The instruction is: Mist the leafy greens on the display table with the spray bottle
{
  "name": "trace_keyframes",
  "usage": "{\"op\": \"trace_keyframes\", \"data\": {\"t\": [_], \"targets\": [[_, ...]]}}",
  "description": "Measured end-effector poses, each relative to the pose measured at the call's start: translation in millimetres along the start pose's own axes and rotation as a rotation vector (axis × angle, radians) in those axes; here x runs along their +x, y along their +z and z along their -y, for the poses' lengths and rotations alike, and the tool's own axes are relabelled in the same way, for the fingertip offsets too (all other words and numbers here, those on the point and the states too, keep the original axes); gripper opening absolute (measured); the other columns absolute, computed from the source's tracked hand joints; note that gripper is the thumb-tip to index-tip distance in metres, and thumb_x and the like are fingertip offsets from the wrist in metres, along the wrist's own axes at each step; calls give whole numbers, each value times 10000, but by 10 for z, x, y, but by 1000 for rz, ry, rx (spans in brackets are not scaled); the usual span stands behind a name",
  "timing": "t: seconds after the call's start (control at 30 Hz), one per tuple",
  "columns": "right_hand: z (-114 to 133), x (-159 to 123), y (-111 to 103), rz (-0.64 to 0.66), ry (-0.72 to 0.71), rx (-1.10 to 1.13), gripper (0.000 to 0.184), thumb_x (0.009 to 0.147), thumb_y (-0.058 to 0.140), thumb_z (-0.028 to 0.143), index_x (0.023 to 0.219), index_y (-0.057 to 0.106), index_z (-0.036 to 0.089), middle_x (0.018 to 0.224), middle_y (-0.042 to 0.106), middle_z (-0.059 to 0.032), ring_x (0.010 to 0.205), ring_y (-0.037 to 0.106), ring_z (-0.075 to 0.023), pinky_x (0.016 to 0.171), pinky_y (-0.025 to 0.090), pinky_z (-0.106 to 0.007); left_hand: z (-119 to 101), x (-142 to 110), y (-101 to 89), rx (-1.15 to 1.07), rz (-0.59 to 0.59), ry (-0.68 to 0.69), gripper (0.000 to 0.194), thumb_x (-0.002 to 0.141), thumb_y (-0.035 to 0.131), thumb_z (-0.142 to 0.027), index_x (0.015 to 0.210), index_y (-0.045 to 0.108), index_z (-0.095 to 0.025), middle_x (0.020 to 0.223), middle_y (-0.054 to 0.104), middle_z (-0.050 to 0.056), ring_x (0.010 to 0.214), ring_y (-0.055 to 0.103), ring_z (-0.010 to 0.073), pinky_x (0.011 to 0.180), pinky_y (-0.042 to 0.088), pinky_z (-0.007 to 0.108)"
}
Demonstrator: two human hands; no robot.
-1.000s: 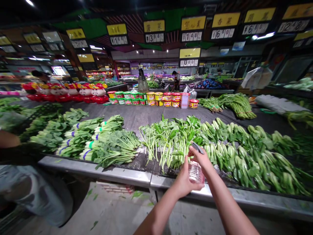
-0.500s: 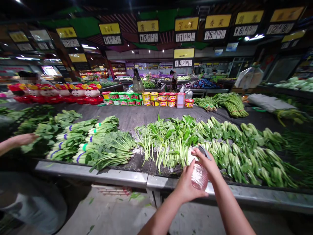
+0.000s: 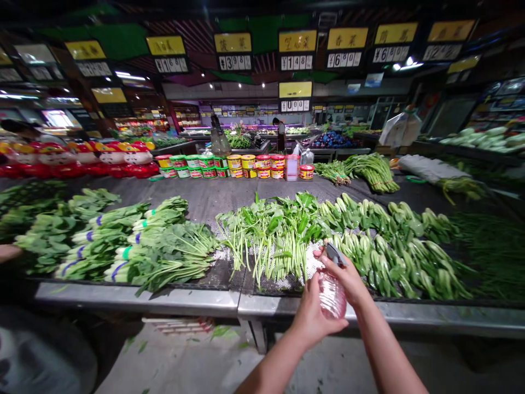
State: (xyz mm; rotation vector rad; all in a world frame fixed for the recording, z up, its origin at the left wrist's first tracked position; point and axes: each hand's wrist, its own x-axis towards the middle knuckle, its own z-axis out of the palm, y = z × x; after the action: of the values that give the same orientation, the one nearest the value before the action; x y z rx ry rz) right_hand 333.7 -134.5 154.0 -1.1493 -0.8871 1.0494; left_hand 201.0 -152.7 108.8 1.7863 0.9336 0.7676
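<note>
A clear pinkish spray bottle [image 3: 331, 295] with a grey trigger head is held in front of the display shelf. My left hand [image 3: 314, 314] is wrapped round the bottle's body from the left and below. Up at the grey head, my right hand [image 3: 346, 276] grips it with the fingers round the trigger and neck. Just beyond the bottle lie loose leafy stalks of water spinach [image 3: 281, 241]. To the right of my hands are rows of wet bok choy [image 3: 389, 257].
Banded bundles of greens [image 3: 90, 238] lie at the left. Stacked tubs [image 3: 248, 164] line the shelf's back, and price signs [image 3: 297, 49] hang above. A metal edge [image 3: 164, 301] runs along the front. Another person's hand [image 3: 9, 253] shows at the far left.
The view has turned a little to the right, so the shelf slides left in the picture. Both my hands keep their hold on the spray bottle. The other person's arm is now mostly out of view.
</note>
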Motion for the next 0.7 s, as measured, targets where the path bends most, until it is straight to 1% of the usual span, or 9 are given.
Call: {"op": "trace_keyframes", "data": {"t": [0.1,0.2,0.3,0.4,0.5,0.6,0.7], "targets": [[-34,49,-22,-49,-7,-46,433,656,696,515,1007,645,266,992,691,-44,950,619,-253,755,502,-356,-48,18,-13,-1,31,8,1128,484,825,-306,1405,177,-258,1390,328,116,1249,353,321,1064,301,452],[-79,100,-46,-117,-49,-102,361,689,639,563,861,667,248,885,699,-47,893,627,-243,756,489,-349,-76,30,-13,12,61,16,1124,488,817,-285,1410,178,-218,1395,322,130,1255,346,316,1069,299,436],[-107,125,-70,-160,-81,-139,381,675,628,593,800,675,236,820,697,-50,844,628,-244,728,486,-349,-77,34,2,25,59,23,1126,495,807,-281,1418,166,-207,1383,329,138,1257,340,326,1074,284,446],[-127,127,-89,-190,-96,-157,392,659,630,601,790,680,234,756,689,-40,785,626,-236,695,484,-342,-58,37,24,31,63,32,1128,499,802,-283,1420,154,-220,1384,322,132,1261,338,326,1074,281,449],[-145,121,-109,-218,-82,-154,402,661,623,601,794,678,225,717,680,-35,747,627,-224,669,483,-330,-51,51,42,33,80,40,1134,496,801,-274,1422,147,-234,1375,337,119,1245,358,320,1059,308,438],[-129,116,-138,-233,-72,-124,419,667,625,591,851,676,218,750,688,-41,771,639,-224,672,488,-324,-85,85,50,35,92,54,1139,492,806,-261,1425,154,-213,1374,341,126,1248,354,321,1063,307,424],[-57,130,-187,-219,-72,-96,436,679,624,583,894,668,207,813,694,-51,831,647,-233,725,494,-334,-158,144,56,29,107,66,1146,486,821,-292,1426,171,-207,1388,334,137,1258,346,333,1068,298,436]]}}
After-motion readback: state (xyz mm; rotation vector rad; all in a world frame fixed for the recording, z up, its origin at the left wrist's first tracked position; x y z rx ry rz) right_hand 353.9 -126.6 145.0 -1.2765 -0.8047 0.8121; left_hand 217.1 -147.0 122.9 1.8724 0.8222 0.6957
